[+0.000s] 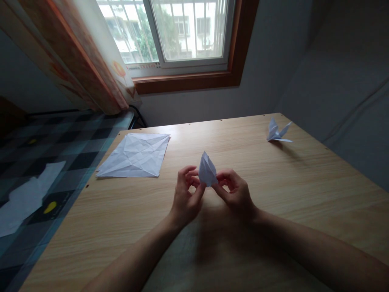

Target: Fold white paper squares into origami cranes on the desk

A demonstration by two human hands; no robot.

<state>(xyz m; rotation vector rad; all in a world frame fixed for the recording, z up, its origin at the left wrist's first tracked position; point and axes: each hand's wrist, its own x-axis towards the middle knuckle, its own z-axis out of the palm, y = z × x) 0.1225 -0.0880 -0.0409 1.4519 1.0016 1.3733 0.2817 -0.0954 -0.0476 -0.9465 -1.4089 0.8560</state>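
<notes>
A small piece of folded white paper (208,170), pointed at the top with layered flaps, is held up over the wooden table between both hands. My left hand (187,194) pinches its lower left edge between thumb and fingers. On the opposite side, my right hand (235,192) grips the lower right corner the same way. The fingertips behind the paper are partly hidden. Further back on the right stands a white origami crane (276,133). To the left lies a flat, creased stack of white paper sheets (136,156).
The wooden table (146,235) ends at a back edge below a window (188,32). Left of it is a surface with a checked cloth (18,142), where loose white papers (27,198) lie. A curtain (88,52) hangs at the back left.
</notes>
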